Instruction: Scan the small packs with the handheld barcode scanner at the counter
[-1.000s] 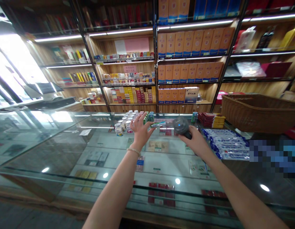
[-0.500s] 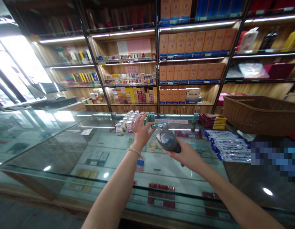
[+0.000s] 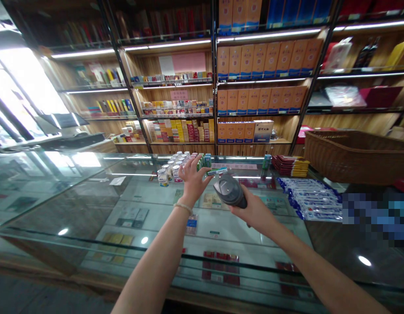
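Observation:
My left hand (image 3: pixel 193 178) reaches over the glass counter (image 3: pixel 221 244), thumb and fingers closed on a slim green, white and blue pack (image 3: pixel 217 171). My right hand (image 3: pixel 254 209) is wrapped round the handle of a grey handheld barcode scanner (image 3: pixel 228 190). The scanner's head is just below and right of the pack, tilted toward it. Beyond my left hand stand several white cans (image 3: pixel 169 168) and a row of small green packs (image 3: pixel 200 162), partly covered by my fingers.
At right lie blue-and-white packets (image 3: pixel 315 198), a stack of red and yellow packets (image 3: pixel 290 165) and a brown wicker basket (image 3: pixel 355 155). A small green-blue can (image 3: pixel 266 161) stands near the back edge. Behind are shelves with orange boxes (image 3: pixel 264 61). A pixelated patch covers the far right.
The blue light on the scanner's head no longer shows. Both hands and the pack stay almost where they were; the view has shifted slightly.

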The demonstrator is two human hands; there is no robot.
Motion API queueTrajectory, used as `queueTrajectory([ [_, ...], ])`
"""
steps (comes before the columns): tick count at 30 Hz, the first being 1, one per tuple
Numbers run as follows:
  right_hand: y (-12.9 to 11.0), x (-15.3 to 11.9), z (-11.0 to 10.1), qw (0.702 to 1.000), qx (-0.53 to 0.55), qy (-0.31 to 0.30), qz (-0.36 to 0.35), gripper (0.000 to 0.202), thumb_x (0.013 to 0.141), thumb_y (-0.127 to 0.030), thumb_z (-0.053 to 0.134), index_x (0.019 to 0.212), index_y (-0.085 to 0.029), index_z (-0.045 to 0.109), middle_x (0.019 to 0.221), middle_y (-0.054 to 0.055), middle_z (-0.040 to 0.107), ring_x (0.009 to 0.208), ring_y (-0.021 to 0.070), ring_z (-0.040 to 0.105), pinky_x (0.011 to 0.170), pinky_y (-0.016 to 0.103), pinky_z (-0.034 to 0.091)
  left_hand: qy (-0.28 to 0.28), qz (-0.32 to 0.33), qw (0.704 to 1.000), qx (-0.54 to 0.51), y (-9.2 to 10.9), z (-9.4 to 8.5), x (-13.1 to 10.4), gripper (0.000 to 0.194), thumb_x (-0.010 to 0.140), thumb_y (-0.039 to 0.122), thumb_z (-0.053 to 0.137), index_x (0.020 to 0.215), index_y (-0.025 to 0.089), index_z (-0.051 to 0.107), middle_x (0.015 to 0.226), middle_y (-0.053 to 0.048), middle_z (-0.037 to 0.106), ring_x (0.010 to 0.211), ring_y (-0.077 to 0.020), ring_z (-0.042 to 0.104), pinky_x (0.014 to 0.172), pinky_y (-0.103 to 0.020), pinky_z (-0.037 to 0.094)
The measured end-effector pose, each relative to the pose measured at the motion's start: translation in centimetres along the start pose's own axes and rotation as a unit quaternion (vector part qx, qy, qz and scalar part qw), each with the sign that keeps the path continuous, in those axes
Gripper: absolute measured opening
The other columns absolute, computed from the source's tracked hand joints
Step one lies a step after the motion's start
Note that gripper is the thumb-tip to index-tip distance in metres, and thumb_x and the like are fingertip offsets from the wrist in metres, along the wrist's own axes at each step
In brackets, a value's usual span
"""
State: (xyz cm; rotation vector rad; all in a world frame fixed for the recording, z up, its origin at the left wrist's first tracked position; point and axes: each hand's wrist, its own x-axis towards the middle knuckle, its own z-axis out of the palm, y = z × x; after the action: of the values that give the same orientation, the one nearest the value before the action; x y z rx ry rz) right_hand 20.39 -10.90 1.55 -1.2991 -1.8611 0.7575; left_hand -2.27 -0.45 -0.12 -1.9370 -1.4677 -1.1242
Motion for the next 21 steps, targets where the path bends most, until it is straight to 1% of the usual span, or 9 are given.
queueTrajectory([
  [3, 0.4, 0.2, 0.0, 1.000, -0.016, 0.007, -0.014, 0.047, 0.080, -0.034, 0.071, 0.125, -0.027, 0.060, 0.095, 0.003, 0.078, 0.075, 0.0230, 0.071, 0.063, 0.028, 0.048, -0.006, -0.003, 1.000, -0.005, 0.1, -0.2, 0.0, 0.018, 0.086, 0.043, 0.080, 0.101, 0.035, 0.078, 0.160, -0.003, 0.052, 0.149, -0.0357, 0.040, 0.124, -0.064, 0.015],
  [6, 0.8, 0.4, 0.0, 0.998, -0.053, 0.014, -0.021, 0.046, 0.082, -0.039, 0.073, 0.124, -0.028, 0.059, 0.096, 0.003, 0.078, 0.081, 0.0257, 0.073, 0.065, 0.029, 0.048, -0.009, -0.005, 1.000, -0.006, 0.2, -0.3, 0.1, 0.017, 0.086, 0.043, 0.079, 0.102, 0.035, 0.078, 0.160, -0.003, 0.052, 0.149, -0.0353, 0.040, 0.124, -0.064, 0.015],
  [9, 1.0, 0.6, -0.3, 0.992, -0.125, 0.018, -0.008, 0.050, 0.085, -0.047, 0.073, 0.128, -0.026, 0.058, 0.100, 0.006, 0.079, 0.088, 0.0288, 0.075, 0.067, 0.029, 0.046, -0.015, -0.006, 1.000, -0.008, 0.2, -0.4, 0.1, 0.017, 0.086, 0.043, 0.079, 0.102, 0.035, 0.078, 0.161, -0.004, 0.051, 0.149, -0.0354, 0.040, 0.123, -0.065, 0.015],
  [12, 0.9, 0.7, -0.6, 0.978, -0.207, 0.013, 0.011, 0.050, 0.091, -0.051, 0.067, 0.132, -0.024, 0.059, 0.104, 0.010, 0.080, 0.092, 0.0318, 0.076, 0.067, 0.030, 0.044, -0.015, -0.007, 1.000, -0.009, 0.2, -0.4, 0.2, 0.018, 0.086, 0.043, 0.080, 0.102, 0.035, 0.079, 0.161, -0.004, 0.051, 0.149, -0.0355, 0.040, 0.123, -0.065, 0.016],
  [14, 0.8, 0.8, -0.9, 0.968, -0.252, 0.010, 0.011, 0.047, 0.093, -0.052, 0.064, 0.131, -0.024, 0.060, 0.106, 0.010, 0.081, 0.094, 0.0322, 0.077, 0.067, 0.030, 0.043, -0.011, -0.008, 1.000, -0.011, 0.2, -0.3, 0.2, 0.018, 0.085, 0.042, 0.081, 0.101, 0.035, 0.079, 0.160, -0.004, 0.052, 0.148, -0.0353, 0.041, 0.123, -0.064, 0.016],
  [17, 0.9, 1.0, -1.1, 0.950, -0.311, 0.018, 0.011, 0.041, 0.093, -0.048, 0.064, 0.128, -0.026, 0.063, 0.108, 0.008, 0.081, 0.095, 0.0313, 0.077, 0.067, 0.030, 0.044, -0.009, -0.008, 1.000, -0.014, 0.2, -0.2, 0.2, 0.018, 0.085, 0.042, 0.081, 0.101, 0.035, 0.079, 0.160, -0.004, 0.052, 0.149, -0.0350, 0.041, 0.123, -0.065, 0.016],
  [21, 1.4, 1.2, -1.4, 0.928, -0.370, 0.047, 0.020, 0.041, 0.094, -0.045, 0.062, 0.131, -0.026, 0.061, 0.112, 0.008, 0.080, 0.093, 0.0298, 0.077, 0.070, 0.032, 0.047, -0.011, -0.009, 1.000, -0.016, 0.2, -0.1, 0.1, 0.017, 0.086, 0.042, 0.079, 0.102, 0.035, 0.079, 0.160, -0.004, 0.051, 0.149, -0.0353, 0.040, 0.123, -0.065, 0.015],
])
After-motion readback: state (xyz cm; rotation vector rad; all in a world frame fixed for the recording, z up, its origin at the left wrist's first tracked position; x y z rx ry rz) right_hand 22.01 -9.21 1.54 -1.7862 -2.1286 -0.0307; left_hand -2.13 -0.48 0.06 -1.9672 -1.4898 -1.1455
